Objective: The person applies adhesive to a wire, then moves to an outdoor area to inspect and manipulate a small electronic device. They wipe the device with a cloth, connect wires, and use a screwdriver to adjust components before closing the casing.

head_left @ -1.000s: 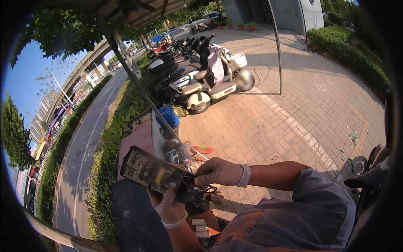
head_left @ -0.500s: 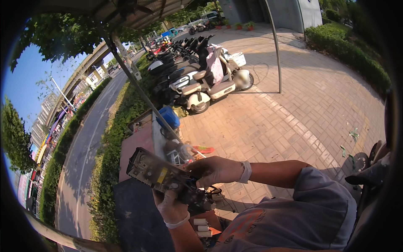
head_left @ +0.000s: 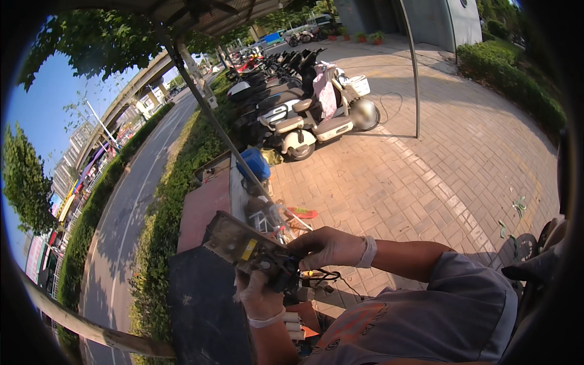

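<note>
A flat, grey-brown electrical unit with a metal casing (head_left: 230, 238) and a yellow label is held up in front of me, tilted. My left hand (head_left: 261, 297), in a thin pale glove, grips its lower edge, with the thumb on its face. My right hand (head_left: 333, 248), gloved the same way, is closed at the unit's right end, where dark parts and wires bunch together. What exactly the right fingers pinch is hidden. Black wires (head_left: 328, 275) hang from that end below the right hand.
Under the unit lies a dark tabletop (head_left: 204, 310), with a reddish board (head_left: 205, 210) beyond. White cylinders (head_left: 294, 326) sit by an orange box near my left forearm. A slanting pole (head_left: 228, 143), a blue container (head_left: 255, 163) and parked scooters (head_left: 298, 143) stand farther off.
The whole view has shifted, so the surroundings appear farther right. Both hands still hold the unit, which has turned slightly; the left hand's grip looks much the same.
</note>
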`<move>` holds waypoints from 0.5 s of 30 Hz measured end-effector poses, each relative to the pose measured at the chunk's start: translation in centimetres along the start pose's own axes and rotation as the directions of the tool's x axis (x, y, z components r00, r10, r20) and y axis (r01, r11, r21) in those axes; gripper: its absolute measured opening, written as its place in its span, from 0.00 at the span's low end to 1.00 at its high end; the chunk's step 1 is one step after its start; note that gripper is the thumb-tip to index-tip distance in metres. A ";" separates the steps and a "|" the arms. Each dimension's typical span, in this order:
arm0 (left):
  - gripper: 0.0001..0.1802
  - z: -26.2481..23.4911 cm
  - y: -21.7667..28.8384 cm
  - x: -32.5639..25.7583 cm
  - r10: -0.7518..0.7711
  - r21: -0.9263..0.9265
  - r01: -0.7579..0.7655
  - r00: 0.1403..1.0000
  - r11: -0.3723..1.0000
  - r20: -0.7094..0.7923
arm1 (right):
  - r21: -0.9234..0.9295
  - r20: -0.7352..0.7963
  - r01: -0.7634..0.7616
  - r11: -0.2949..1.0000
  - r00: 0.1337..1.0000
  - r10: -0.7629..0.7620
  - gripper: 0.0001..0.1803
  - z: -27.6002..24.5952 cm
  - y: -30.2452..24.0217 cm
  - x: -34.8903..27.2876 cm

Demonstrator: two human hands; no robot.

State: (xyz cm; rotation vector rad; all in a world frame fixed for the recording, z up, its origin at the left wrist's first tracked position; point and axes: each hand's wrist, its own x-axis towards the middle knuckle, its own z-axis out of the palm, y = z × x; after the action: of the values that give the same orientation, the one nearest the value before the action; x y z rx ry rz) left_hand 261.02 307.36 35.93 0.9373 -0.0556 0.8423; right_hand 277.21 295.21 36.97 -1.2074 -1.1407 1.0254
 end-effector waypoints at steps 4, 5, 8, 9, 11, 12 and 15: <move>0.28 -0.1 -0.8 -0.1 -0.006 0.013 0.006 1.000 1.000 -0.025 | 0.016 -0.068 0.033 0.999 0.997 -0.032 0.25 0.2 1.1 0.0; 0.28 -0.1 -1.1 -0.1 -0.004 0.008 0.004 1.000 1.000 -0.025 | 0.002 -0.101 -0.008 1.000 0.995 0.008 0.25 0.3 1.4 -0.1; 0.29 0.0 -1.8 -0.3 -0.004 0.004 0.004 0.999 1.000 -0.042 | 0.112 -0.124 -0.025 0.993 0.992 0.039 0.24 0.4 2.0 -0.6; 0.30 0.1 -2.0 -0.3 -0.005 -0.003 0.005 1.000 1.000 -0.030 | 0.171 -0.122 -0.006 0.985 0.992 0.027 0.24 0.4 2.1 -0.8; 0.31 0.2 -2.1 -0.4 -0.020 -0.008 0.020 1.000 1.000 -0.003 | 0.237 -0.137 -0.013 0.972 0.989 0.046 0.24 0.3 2.2 -1.2; 0.31 0.2 -2.1 -0.4 -0.033 -0.007 0.033 0.999 0.999 0.013 | 0.229 -0.133 -0.003 0.973 0.991 0.034 0.24 0.3 2.3 -1.3; 0.32 0.2 -2.0 -0.4 -0.048 0.003 0.048 0.998 0.999 0.033 | 0.227 -0.122 0.020 0.974 0.993 0.008 0.24 0.1 2.6 -1.5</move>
State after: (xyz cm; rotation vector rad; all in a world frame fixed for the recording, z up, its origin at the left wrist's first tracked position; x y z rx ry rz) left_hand 262.14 306.36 34.50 0.9517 -0.0610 0.7829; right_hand 276.88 293.98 34.28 -1.0673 -0.9049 1.0326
